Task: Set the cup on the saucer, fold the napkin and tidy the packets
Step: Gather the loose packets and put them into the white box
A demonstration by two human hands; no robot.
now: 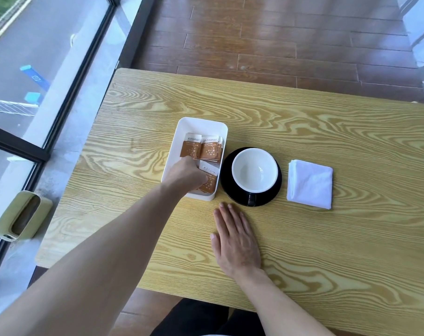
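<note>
A left hand (185, 174) reaches into a white tray (218, 128), its grip curled on brown packets (207, 150). The right hand (235, 238) lies flat, fingers straight, on the bench (327, 251). The cup (254, 169) sits on its black saucer (226, 187); a folded napkin (310, 184) lies just right.

Bright, even daylight comes in through the window (48, 76) at the left of the frame, and the table (327, 238) is lit without hard shadows; only a soft, faint one lies under the right hand (235, 241) at lower centre. A pale sheen of glare runs over the floor (266, 37) at the top, and the upper right corner is washed out to white. Wide-angle distortion bends the table's edges and stretches the left forearm at lower left, and fine detail is slightly soft throughout
</note>
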